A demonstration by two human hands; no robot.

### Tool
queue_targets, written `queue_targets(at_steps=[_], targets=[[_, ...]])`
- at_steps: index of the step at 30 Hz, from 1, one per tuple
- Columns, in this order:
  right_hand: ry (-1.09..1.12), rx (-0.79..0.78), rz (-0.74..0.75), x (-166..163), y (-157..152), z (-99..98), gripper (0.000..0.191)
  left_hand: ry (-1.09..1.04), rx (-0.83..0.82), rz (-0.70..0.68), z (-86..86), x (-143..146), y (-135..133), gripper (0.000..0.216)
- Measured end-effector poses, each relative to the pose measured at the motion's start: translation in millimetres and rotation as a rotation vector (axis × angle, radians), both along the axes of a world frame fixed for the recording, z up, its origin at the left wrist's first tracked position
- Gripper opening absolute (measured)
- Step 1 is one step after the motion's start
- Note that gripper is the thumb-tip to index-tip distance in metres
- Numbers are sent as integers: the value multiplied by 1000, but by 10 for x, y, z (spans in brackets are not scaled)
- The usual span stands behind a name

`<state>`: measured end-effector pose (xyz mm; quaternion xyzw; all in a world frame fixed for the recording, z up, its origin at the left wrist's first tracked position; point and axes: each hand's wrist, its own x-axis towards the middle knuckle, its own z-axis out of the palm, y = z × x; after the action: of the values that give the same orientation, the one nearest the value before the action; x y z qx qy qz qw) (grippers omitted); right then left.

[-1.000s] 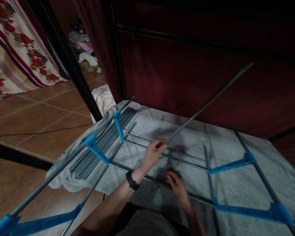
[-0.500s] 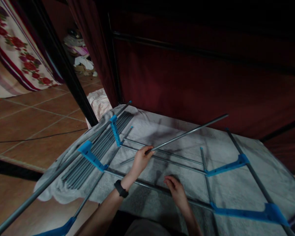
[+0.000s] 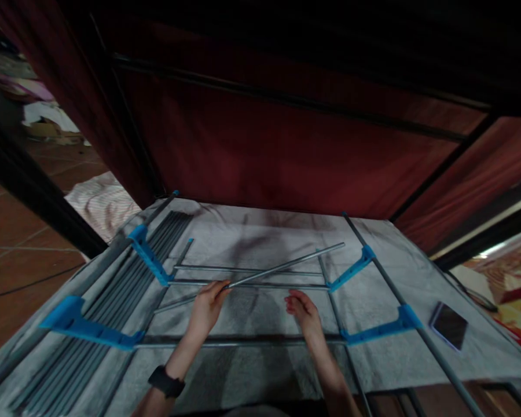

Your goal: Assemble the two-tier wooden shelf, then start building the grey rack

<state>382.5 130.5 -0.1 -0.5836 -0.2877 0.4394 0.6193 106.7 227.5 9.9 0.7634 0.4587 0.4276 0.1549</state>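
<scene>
My left hand (image 3: 207,307) grips a long grey metal rod (image 3: 286,265) near its lower end; the rod slants low across two fitted crossbars (image 3: 247,270) of a rack frame with blue plastic brackets (image 3: 351,269). My right hand (image 3: 303,313) hovers, fingers curled down with nothing visibly in them, just above the near crossbar (image 3: 243,343). The frame lies flat on a grey towel (image 3: 260,231). A black watch (image 3: 165,382) is on my left wrist.
Several spare grey rods (image 3: 113,301) lie bundled at the left between blue brackets (image 3: 87,329). A dark phone (image 3: 449,326) rests on the towel at the right. A dark red fabric wardrobe (image 3: 286,139) stands behind. Tiled floor (image 3: 8,260) lies at the left.
The rod's far end has dropped from high in the air to nearly flat over the frame. My view has swung right, bringing the phone into sight. My right hand stayed near the front crossbar.
</scene>
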Motion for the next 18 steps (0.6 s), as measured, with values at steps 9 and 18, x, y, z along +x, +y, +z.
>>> queue_targets(at_steps=[9, 18], targets=[[241, 103, -324, 374, 70, 301, 49, 144, 50, -60, -254, -180, -4, 45], [331, 136, -322, 535, 27, 271, 34, 175, 78, -136, -349, -289, -52, 41]])
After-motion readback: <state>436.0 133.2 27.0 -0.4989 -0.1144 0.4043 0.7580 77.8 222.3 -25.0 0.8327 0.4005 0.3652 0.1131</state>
